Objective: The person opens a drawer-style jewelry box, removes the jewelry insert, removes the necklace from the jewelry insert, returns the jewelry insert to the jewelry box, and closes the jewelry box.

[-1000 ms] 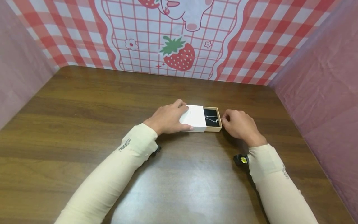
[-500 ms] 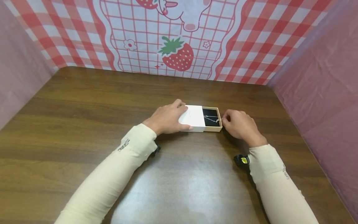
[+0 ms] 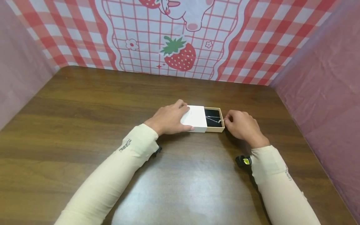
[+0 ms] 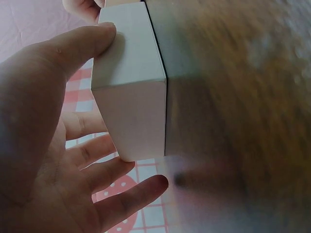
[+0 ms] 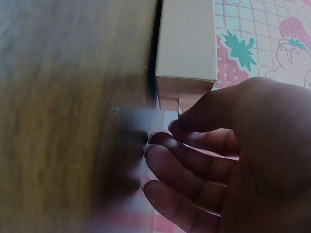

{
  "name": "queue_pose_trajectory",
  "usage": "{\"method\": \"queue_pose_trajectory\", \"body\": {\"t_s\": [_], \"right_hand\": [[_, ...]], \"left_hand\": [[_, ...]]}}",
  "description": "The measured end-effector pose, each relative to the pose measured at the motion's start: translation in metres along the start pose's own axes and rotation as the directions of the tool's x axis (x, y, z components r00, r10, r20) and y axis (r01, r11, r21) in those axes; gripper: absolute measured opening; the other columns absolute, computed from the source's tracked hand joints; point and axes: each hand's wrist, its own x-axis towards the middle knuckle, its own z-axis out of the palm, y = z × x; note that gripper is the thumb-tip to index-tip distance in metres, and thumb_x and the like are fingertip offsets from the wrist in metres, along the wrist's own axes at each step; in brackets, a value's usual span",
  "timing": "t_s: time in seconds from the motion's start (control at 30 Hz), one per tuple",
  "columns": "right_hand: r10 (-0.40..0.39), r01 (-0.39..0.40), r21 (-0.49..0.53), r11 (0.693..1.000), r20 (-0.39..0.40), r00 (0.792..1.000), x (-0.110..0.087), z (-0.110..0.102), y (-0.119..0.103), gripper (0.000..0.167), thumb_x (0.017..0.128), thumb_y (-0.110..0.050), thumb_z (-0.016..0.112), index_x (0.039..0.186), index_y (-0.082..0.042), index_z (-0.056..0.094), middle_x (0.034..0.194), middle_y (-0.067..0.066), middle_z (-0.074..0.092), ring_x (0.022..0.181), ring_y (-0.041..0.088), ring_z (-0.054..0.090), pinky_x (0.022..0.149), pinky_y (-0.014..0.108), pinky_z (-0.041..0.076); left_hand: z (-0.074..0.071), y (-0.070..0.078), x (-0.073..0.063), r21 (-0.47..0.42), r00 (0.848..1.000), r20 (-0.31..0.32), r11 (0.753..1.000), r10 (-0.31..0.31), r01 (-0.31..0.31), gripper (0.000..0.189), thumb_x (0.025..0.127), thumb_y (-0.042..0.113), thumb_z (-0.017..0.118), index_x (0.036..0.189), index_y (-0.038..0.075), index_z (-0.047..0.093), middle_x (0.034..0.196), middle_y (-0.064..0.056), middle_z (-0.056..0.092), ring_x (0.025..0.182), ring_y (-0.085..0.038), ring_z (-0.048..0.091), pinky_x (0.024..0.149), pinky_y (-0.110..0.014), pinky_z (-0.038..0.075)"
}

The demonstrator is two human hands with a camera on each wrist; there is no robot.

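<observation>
In the head view a white box sleeve (image 3: 195, 118) lies on the table, with a tan drawer (image 3: 215, 129) partly out of its right end. On the drawer's black insert (image 3: 212, 114) rests a thin silver necklace (image 3: 214, 120). My left hand (image 3: 169, 120) grips the sleeve, thumb on the near side and fingers at the far side. To the right, my right hand (image 3: 242, 125) pinches a small pull tab (image 5: 179, 106) on the drawer's end between thumb and forefinger, its other fingers curled in the right wrist view.
The brown wooden table (image 3: 174, 175) extends all round the box. A red and white checked cloth (image 3: 92, 40) with strawberries hangs behind it. Pink cloths (image 3: 326, 62) hang at both sides.
The drawer has slid very slightly further right out of the sleeve, along with my right hand. My left hand keeps its hold on the sleeve.
</observation>
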Motion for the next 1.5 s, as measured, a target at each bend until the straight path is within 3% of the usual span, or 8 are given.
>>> {"method": "queue_pose_trajectory", "body": {"t_s": [1.5], "right_hand": [[0.012,-0.011,0.007,1.0,-0.023,1.0,-0.0056,-0.0016,0.0091,0.02,0.097,-0.02,0.053,0.101,-0.007,0.067,0.095,0.01,0.067,0.084,0.03,0.061,0.073,0.051,0.047]], "left_hand": [[-0.0012,0.0034,-0.001,-0.002,1.0,0.004,1.0,-0.001,0.001,0.082,0.087,0.063,0.066,0.148,0.012,0.048,0.145,-0.009,0.043,0.112,-0.024,0.059,0.09,-0.042,0.05]]}}
